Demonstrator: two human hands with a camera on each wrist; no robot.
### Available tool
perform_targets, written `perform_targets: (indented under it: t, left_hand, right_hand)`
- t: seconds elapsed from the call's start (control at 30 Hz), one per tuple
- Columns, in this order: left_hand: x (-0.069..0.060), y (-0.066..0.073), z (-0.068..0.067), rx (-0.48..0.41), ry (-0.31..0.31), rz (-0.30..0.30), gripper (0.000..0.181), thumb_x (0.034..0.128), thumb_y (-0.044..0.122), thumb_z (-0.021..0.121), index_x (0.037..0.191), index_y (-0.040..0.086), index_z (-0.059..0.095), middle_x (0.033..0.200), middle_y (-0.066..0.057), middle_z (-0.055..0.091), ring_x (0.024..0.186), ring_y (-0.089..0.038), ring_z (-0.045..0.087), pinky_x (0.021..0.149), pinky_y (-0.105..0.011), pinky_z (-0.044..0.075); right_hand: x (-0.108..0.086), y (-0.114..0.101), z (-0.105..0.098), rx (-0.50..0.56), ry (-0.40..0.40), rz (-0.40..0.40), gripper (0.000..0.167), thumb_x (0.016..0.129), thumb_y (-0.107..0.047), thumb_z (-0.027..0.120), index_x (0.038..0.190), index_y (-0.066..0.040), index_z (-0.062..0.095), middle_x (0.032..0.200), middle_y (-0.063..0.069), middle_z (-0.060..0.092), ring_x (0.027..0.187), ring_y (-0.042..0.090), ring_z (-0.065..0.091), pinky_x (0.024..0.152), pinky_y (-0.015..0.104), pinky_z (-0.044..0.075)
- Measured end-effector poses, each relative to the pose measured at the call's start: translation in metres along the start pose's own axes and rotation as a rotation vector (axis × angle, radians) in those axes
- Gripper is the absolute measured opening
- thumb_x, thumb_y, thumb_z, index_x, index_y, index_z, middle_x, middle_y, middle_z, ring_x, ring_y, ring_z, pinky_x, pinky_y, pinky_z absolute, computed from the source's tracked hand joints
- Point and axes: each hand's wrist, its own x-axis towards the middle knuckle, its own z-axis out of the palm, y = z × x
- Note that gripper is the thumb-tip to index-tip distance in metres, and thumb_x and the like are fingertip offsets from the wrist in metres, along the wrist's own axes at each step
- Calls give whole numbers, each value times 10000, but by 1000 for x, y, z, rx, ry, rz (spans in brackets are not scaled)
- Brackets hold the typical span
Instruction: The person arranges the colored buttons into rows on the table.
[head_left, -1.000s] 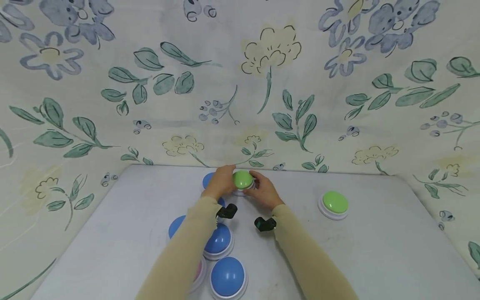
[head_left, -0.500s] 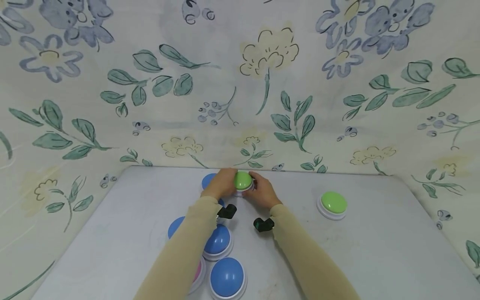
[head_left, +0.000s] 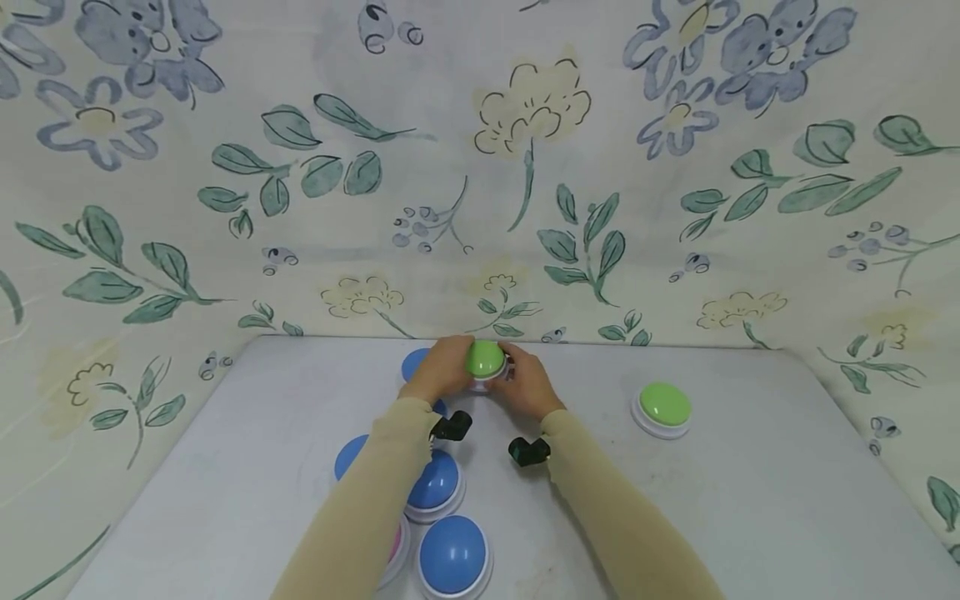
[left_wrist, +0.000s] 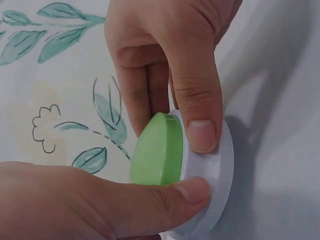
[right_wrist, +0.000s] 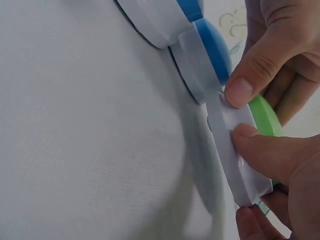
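Note:
A push button with a green dome [head_left: 486, 357] and a white round base [right_wrist: 235, 150] is at the far side of the table, between both hands. My left hand [head_left: 446, 367] holds its left side, thumb on the near face of the base. Opposite it, my right hand [head_left: 531, 387] grips the right side; its thumb [left_wrist: 200, 135] presses on the white rim in the left wrist view. A shadow lies beside the base in the right wrist view; I cannot tell whether it is fully off the table. Just left of it is a blue button [right_wrist: 215, 50].
Another green button [head_left: 666, 404] stands to the right on the white table [head_left: 750, 500]. Several blue buttons, one of them in front [head_left: 453, 554], and a pink button [head_left: 395, 546] lie on the left, partly hidden by the left sleeve [head_left: 352, 508]. A flowered cloth [head_left: 480, 167] rises behind.
Both hands keep their hold on the green button, almost in the same place. The head view has shifted slightly.

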Motion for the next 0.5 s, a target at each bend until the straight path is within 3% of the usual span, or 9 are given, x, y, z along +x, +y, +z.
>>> perform_targets:
  t: [0.13,0.5]
  left_hand:
    - [-3,3,-3,-30,-1,-15,650,795,-17,794,1381,-79,520,1361,-235,583,1260,-379,555,1120,-481,411]
    - [-17,14,-10,-134,32,-7,709,822,27,808,1434,-82,468,1426,-247,530,1303,-387,524,1128,-491,399]
  right_hand:
    - [-4,-2,-6,8,1,-30,703,865,-69,782,1471,33,442,1441,207,532,1229,352,582,1054,436,482]
    - [-22,-14,-25,34,-2,-32,693,894,-125,762,1494,-7,436,1445,183,532,1228,348,570,1041,449,490]
